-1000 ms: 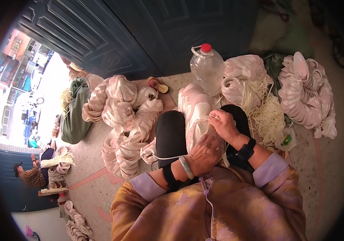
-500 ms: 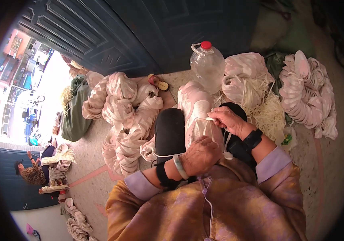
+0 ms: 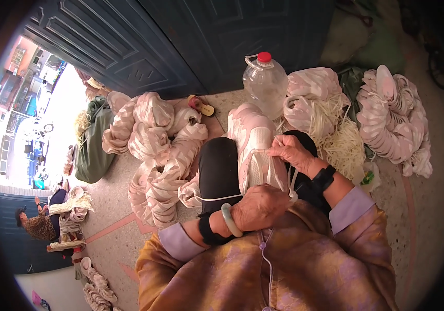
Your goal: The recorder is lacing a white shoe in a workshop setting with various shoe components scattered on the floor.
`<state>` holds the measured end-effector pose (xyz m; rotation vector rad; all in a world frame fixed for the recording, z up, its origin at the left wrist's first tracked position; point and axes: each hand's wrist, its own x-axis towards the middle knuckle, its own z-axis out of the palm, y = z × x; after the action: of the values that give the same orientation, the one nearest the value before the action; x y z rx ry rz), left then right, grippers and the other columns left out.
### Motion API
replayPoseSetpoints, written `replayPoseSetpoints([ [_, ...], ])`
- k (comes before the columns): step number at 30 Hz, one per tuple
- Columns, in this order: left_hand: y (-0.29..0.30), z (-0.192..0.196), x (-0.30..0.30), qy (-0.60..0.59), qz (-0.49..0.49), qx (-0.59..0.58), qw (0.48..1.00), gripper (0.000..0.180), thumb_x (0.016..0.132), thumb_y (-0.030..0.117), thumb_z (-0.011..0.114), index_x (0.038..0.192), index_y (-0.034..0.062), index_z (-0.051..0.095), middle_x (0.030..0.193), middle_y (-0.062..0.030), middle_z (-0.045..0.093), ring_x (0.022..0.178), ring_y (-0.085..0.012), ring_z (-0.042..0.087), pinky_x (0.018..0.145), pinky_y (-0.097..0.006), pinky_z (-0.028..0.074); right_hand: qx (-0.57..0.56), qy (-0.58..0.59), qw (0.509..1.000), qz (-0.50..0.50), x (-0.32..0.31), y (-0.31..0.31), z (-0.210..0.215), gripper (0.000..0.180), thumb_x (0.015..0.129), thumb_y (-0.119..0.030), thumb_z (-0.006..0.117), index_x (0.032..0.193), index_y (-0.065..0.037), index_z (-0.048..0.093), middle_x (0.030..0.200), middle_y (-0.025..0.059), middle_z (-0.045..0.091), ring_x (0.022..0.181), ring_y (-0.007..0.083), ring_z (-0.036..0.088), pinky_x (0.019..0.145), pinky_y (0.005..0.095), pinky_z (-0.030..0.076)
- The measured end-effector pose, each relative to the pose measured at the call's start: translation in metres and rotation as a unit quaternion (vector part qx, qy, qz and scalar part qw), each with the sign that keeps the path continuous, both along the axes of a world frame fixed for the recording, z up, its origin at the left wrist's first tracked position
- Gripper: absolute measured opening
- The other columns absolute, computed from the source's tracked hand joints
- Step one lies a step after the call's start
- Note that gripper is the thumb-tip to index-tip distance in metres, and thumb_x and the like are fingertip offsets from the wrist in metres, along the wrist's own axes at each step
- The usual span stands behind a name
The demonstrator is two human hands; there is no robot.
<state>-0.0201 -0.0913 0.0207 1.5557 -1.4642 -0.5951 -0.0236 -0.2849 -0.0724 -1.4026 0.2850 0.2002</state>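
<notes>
A pale pink and white shoe upper (image 3: 255, 147) lies on my lap between my black-clad knees. My left hand (image 3: 258, 207), with a green bangle and a black wrist band, is closed over the near end of the shoe upper. My right hand (image 3: 292, 153), with a black watch on its wrist, pinches a white lace (image 3: 290, 179) at the shoe's right side. The lace loops down from the fingers, and another strand runs left across my knee.
Stacks of pink shoe uppers (image 3: 157, 155) lie to the left and more (image 3: 393, 119) to the right. A clear plastic jug (image 3: 264, 83) with a red cap stands by a dark door. A heap of white laces (image 3: 336, 137) lies at right. Another person (image 3: 38, 223) sits far left.
My right hand has drawn the lace a little up and to the right. My left hand has shifted slightly along the shoe's near end.
</notes>
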Motion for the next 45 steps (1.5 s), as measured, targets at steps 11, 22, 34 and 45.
replayPoseSetpoints([
  [11,0.013,-0.013,0.004,0.188,0.038,0.091,0.977,0.021,0.092,0.013,0.051,0.078,-0.0011,0.058,0.067,-0.0077,0.056,0.061,-0.0175,0.054,0.058,-0.030,0.043,-0.120,-0.017,0.992,-0.044,0.040,0.006,0.002,0.031,0.075,-0.029,0.071,0.067,-0.005,0.054,0.065,0.0004,0.051,0.061,0.0101,0.046,0.056,0.0265,0.040],
  [22,0.017,0.045,0.010,0.374,-0.113,0.143,0.909,0.030,0.095,0.019,0.049,0.080,-0.0011,0.064,0.071,-0.0035,0.061,0.065,-0.0073,0.054,0.058,-0.022,0.043,-0.222,-0.035,0.974,-0.029,0.049,0.005,-0.010,0.045,0.073,-0.039,0.071,0.067,0.004,0.056,0.064,0.0103,0.058,0.059,0.0157,0.052,0.055,0.0322,0.042],
  [34,0.014,0.030,-0.006,0.133,-0.108,0.010,0.985,0.018,0.087,0.012,0.054,0.074,0.0003,0.050,0.063,-0.0181,0.050,0.062,-0.0390,0.051,0.054,-0.042,0.040,-0.294,-0.142,0.944,-0.046,-0.051,0.023,0.030,0.030,0.078,-0.021,0.065,0.095,-0.002,0.050,0.061,0.0039,0.045,0.055,0.0126,0.043,0.052,0.0279,0.038],
  [45,-0.005,0.021,-0.012,0.091,-0.133,0.001,0.987,0.014,0.087,0.010,0.055,0.080,-0.0019,0.052,0.067,-0.0140,0.050,0.067,-0.0352,0.053,0.060,-0.042,0.042,-0.491,-0.211,0.841,0.079,-0.083,0.005,0.015,0.049,0.075,-0.027,0.064,0.115,-0.001,0.051,0.079,0.0166,0.064,0.071,0.0319,0.063,0.061,0.0381,0.051],
])
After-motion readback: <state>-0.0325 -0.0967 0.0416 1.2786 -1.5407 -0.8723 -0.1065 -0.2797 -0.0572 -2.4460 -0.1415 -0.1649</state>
